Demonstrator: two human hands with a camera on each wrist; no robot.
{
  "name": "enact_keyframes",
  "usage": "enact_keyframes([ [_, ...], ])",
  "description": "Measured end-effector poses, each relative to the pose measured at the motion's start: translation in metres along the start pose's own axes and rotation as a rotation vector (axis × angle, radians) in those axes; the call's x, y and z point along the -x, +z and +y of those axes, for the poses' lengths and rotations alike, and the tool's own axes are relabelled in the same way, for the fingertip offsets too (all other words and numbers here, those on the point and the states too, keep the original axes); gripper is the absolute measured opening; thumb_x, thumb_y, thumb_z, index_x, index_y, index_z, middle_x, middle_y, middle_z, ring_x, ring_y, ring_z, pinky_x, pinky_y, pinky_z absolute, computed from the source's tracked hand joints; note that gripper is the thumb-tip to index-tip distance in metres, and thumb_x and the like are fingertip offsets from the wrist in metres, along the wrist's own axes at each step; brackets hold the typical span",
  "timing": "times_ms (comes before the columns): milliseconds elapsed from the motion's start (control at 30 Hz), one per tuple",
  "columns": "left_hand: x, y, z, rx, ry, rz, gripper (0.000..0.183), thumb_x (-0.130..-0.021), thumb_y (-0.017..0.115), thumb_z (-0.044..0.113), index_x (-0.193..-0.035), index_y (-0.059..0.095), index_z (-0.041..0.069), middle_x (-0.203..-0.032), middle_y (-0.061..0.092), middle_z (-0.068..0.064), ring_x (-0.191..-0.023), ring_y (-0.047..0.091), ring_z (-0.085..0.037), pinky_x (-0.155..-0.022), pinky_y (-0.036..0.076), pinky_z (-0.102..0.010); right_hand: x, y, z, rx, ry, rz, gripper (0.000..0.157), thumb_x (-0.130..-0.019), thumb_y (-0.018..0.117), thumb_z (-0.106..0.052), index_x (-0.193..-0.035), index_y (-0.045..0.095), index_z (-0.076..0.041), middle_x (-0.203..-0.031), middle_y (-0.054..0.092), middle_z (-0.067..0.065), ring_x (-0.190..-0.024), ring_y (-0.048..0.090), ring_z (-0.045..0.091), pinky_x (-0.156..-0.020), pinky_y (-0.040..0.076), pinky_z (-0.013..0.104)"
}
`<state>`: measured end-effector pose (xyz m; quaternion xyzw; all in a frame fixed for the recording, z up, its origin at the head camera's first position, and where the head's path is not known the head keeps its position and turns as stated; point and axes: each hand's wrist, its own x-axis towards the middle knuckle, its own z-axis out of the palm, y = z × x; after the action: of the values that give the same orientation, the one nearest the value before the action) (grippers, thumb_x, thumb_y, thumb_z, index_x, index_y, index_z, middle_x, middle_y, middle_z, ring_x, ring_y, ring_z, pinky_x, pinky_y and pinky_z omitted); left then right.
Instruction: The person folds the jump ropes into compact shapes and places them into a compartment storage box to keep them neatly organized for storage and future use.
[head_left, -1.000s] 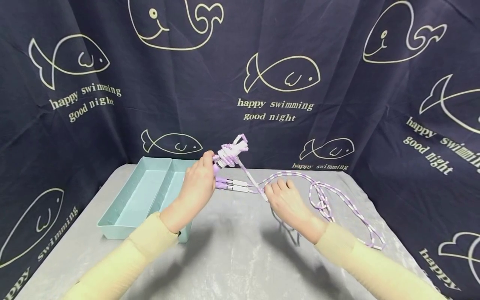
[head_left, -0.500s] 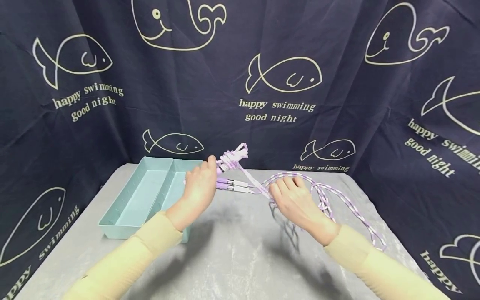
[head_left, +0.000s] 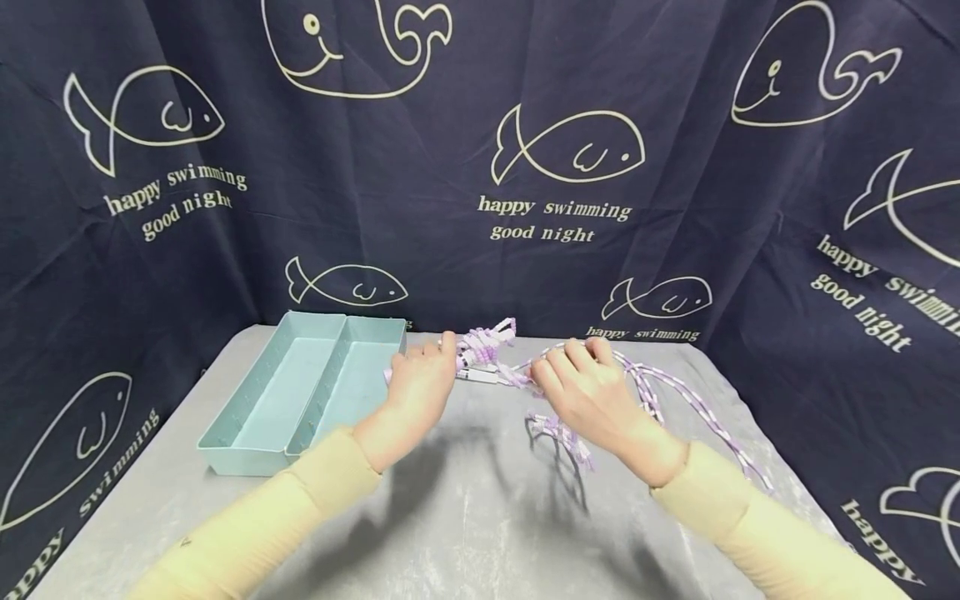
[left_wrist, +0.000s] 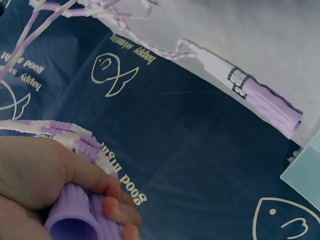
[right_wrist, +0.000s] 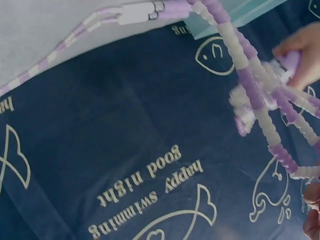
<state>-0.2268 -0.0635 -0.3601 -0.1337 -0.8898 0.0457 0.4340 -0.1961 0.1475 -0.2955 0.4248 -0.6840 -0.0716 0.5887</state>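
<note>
Above table (head_left: 465,533) | wound jump rope (head_left: 487,343) — beaded, purple-white | left hand (head_left: 420,383) grips handles (left_wrist: 75,207), right hand (head_left: 588,396) cord (right_wrist: 250,90)

My arms are dressed in long, pale yellow sleeves, the left sleeve (head_left: 240,529) and the right sleeve (head_left: 783,533) matching in colour and running down to the wrists. Each ends in a cuff of the same yellow, the left cuff (head_left: 337,471) and the right cuff (head_left: 701,483) both set off by a faint line from the cloth above. My left sleeve carries a small dark mark (head_left: 186,542) on the forearm, too tiny for me to make out. Past the cuffs, my left hand (head_left: 416,387) and right hand (head_left: 588,396) are bare, with rounded fingertips (left_wrist: 124,212) showing close up on my left
</note>
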Motion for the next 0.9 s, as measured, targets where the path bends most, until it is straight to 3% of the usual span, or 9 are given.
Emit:
enact_keyframes([
  [167, 0.003, 0.001, 0.007, -0.010, 0.077, 0.026, 0.013, -0.078, 0.048, 0.000, -0.087, 0.050, 0.008, -0.058, 0.053, -0.005, -0.050, 0.053, -0.024, -0.044, 0.037, -0.032, -0.013, -0.004, 0.009, 0.015, -0.020, 0.021, 0.025, -0.092, 0.050, -0.008, -0.068, 0.045, -0.003, -0.061, 0.035, 0.006, -0.053, 0.032, 0.024, -0.057, 0.034, 0.039],
  [367, 0.002, -0.007, 0.017, 0.033, 0.196, -0.150, 0.020, -0.077, 0.057, 0.000, -0.091, 0.047, 0.009, -0.063, 0.056, -0.005, -0.052, 0.054, -0.023, -0.047, 0.040, -0.032, -0.028, -0.006, 0.018, 0.018, -0.041, 0.069, 0.022, -0.092, 0.054, -0.009, -0.072, 0.050, 0.000, -0.061, 0.037, 0.006, -0.053, 0.035, 0.025, -0.056, 0.035, 0.040],
  [467, 0.000, -0.010, 0.021, 0.021, 0.283, -0.181, 0.023, -0.077, 0.061, 0.003, -0.094, 0.047, 0.011, -0.064, 0.056, -0.004, -0.051, 0.054, -0.021, -0.046, 0.041, -0.030, -0.035, -0.007, 0.022, 0.017, -0.060, 0.091, 0.025, -0.093, 0.054, -0.012, -0.071, 0.049, -0.001, -0.060, 0.037, 0.006, -0.053, 0.035, 0.025, -0.055, 0.034, 0.040],
  [633, 0.000, -0.012, 0.027, -0.013, 0.438, -0.125, 0.018, -0.079, 0.060, 0.008, -0.091, 0.049, 0.015, -0.063, 0.057, 0.000, -0.053, 0.055, -0.017, -0.046, 0.039, -0.028, -0.043, -0.008, 0.029, 0.028, -0.077, 0.108, 0.026, -0.093, 0.054, -0.012, -0.070, 0.047, -0.001, -0.059, 0.035, 0.006, -0.052, 0.034, 0.024, -0.056, 0.035, 0.039],
  [900, 0.002, -0.012, 0.034, 0.059, 0.643, -0.055, 0.016, -0.084, 0.057, 0.012, -0.098, 0.055, 0.019, -0.069, 0.059, 0.003, -0.056, 0.054, -0.016, -0.050, 0.039, -0.028, -0.048, -0.004, 0.038, 0.019, -0.056, 0.099, 0.027, -0.092, 0.055, -0.015, -0.070, 0.047, -0.002, -0.060, 0.037, 0.006, -0.054, 0.035, 0.025, -0.058, 0.035, 0.041],
])
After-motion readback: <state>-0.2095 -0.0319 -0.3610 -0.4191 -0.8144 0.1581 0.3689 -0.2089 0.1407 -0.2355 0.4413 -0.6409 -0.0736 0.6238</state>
